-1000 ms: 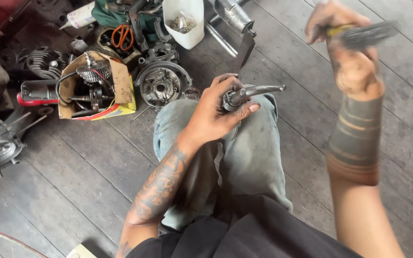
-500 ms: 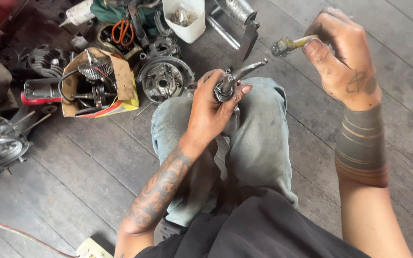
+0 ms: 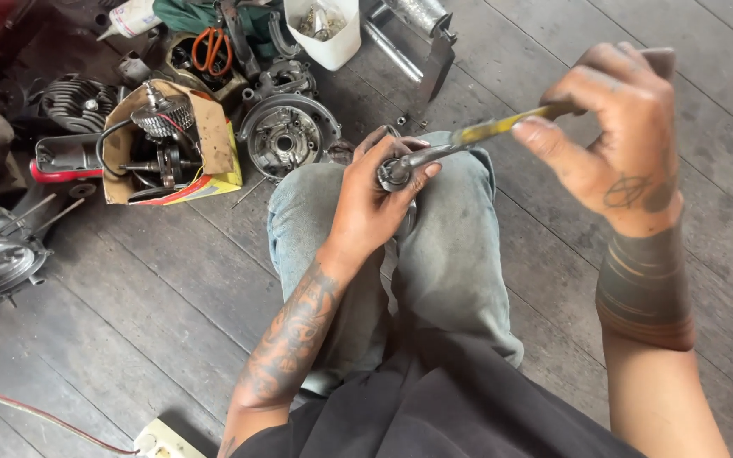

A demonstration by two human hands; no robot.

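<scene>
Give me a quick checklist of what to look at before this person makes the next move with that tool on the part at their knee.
1. Left hand wrapped firmly around the small metal part: ok.
2. Part steadied over the knee of the jeans: ok.
3. Right hand gripping the handle end of the yellowish tool: ok.
4. Tool's working end meets the part: ok, it reaches the part's top; whether it is fully seated, cannot tell.
5. Left fingers out of the tool's way: not ok, they lie right beside the tool's tip.
6. Floor clutter, such as the round engine cover, away from the hands: ok.
</scene>
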